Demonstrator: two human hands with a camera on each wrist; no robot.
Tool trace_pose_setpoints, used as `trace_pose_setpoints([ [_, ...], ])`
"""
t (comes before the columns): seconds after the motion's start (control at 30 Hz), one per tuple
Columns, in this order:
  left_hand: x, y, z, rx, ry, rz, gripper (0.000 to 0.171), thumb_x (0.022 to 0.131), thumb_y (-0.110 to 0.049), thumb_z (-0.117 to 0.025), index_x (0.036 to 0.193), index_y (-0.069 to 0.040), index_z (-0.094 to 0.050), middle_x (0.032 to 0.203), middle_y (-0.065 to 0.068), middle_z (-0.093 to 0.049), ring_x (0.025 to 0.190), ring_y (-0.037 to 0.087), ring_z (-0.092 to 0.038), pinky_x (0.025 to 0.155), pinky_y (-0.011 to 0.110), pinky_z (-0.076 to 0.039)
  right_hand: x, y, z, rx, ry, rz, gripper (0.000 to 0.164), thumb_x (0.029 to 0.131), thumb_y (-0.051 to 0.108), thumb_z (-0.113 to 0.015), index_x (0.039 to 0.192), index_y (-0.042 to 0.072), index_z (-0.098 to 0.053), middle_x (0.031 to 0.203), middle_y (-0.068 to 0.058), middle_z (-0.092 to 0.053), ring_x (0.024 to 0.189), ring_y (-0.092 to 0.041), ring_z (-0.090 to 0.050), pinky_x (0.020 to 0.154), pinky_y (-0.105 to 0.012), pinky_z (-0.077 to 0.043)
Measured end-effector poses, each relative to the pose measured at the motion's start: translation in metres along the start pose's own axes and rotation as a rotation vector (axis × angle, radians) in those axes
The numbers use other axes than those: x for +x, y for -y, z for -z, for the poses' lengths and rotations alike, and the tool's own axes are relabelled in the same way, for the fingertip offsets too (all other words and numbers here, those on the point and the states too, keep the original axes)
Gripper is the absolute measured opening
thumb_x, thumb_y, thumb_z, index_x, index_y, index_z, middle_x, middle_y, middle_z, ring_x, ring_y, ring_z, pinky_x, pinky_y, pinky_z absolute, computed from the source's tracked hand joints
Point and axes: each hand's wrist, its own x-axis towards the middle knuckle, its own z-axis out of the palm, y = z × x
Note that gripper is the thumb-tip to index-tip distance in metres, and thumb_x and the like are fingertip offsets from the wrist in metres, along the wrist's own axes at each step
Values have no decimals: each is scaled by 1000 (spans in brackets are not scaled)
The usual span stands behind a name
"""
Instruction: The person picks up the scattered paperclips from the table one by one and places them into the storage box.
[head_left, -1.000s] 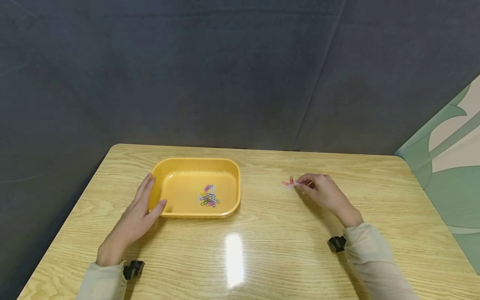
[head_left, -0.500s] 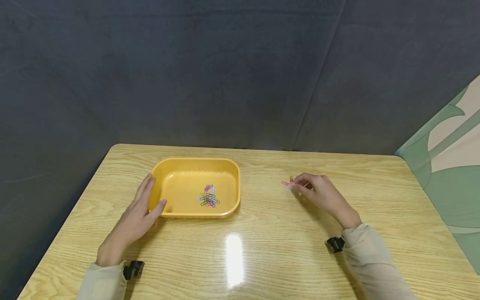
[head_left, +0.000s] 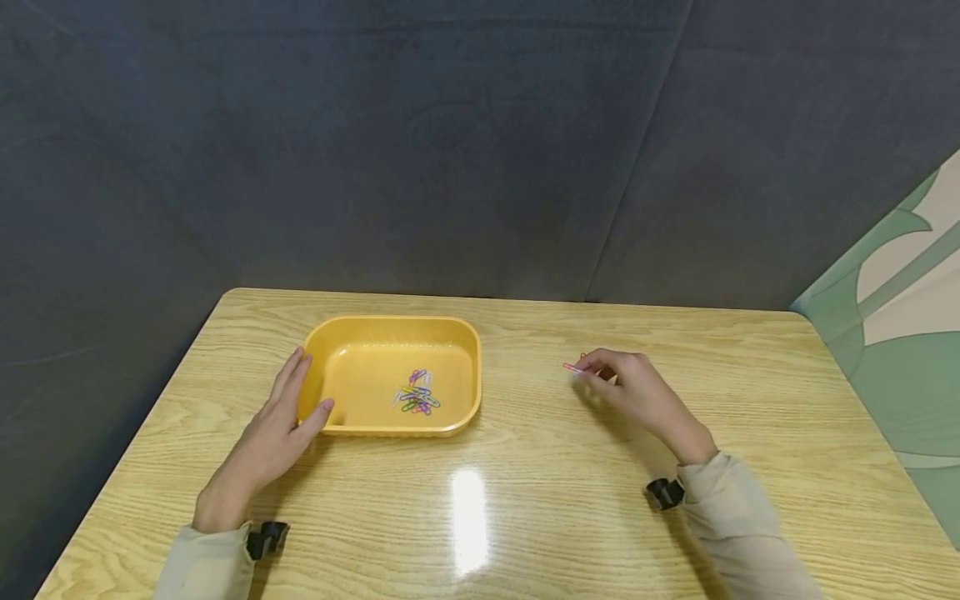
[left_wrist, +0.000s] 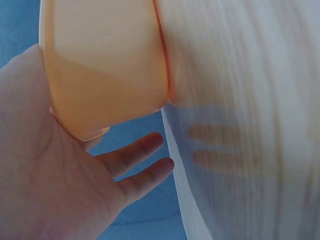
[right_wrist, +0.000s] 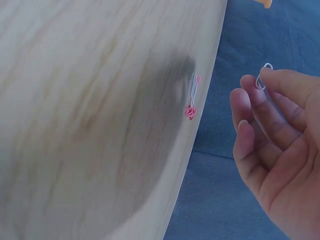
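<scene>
My left hand (head_left: pixel 264 437) rests against the left end of the yellow tray (head_left: pixel 360 371), fingers straight along its outside and thumb at the near corner. In the left wrist view, two straight fingers (left_wrist: pixel 142 182) show beside the tray wall. A small heap of coloured paper clips (head_left: pixel 417 398) lies inside the tray. My right hand (head_left: pixel 647 393) pinches a white paper clip (right_wrist: pixel 258 81) between thumb and forefinger, off the table. Below it, white paper clips (right_wrist: pixel 193 90) and red paper clips (right_wrist: pixel 190 112) lie on the wood; in the head view the hand partly covers them.
The wooden table (head_left: pixel 375 517) ends at a dark cloth backdrop (head_left: pixel 450 167) behind. A green and beige patterned panel (head_left: pixel 900 333) stands at the right.
My right hand has moved slightly left over the loose paper clips and now hides more of them. My left hand, the tray and its heap have not moved.
</scene>
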Motion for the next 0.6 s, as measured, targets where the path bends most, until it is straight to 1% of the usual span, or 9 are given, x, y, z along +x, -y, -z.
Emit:
trace_pose_setpoints([
  [0.07,0,0,0,1,-1,1,78,105,-44,-42,160,-4,-3,168,12,6,149,48,-18,107,71,-29,0,2,0,-1,2,3,15,95,7,-65,107,3,-73,98,-9,-75,81,-17,-68,70,-26,-54],
  [0.23,-1,1,-1,7,0,5,78,105,-44,-43,160,-5,-3,168,10,7,148,49,-20,106,71,-30,2,6,-2,12,0,5,15,96,9,-64,107,4,-73,97,-9,-75,82,-19,-69,69,-26,-54],
  [0.4,0,2,-1,9,1,7,78,105,-44,-43,160,-5,-3,168,9,8,148,49,-20,105,71,-30,4,10,-5,9,-4,9,16,96,10,-65,109,4,-73,97,-7,-75,81,-16,-67,71,-26,-55],
  [0.6,0,1,-1,2,1,2,78,105,-44,-42,160,-5,-3,168,9,8,148,48,-20,105,71,-30,6,15,-8,5,0,2,16,97,12,-64,109,5,-72,96,-7,-75,79,-14,-66,68,-26,-53],
])
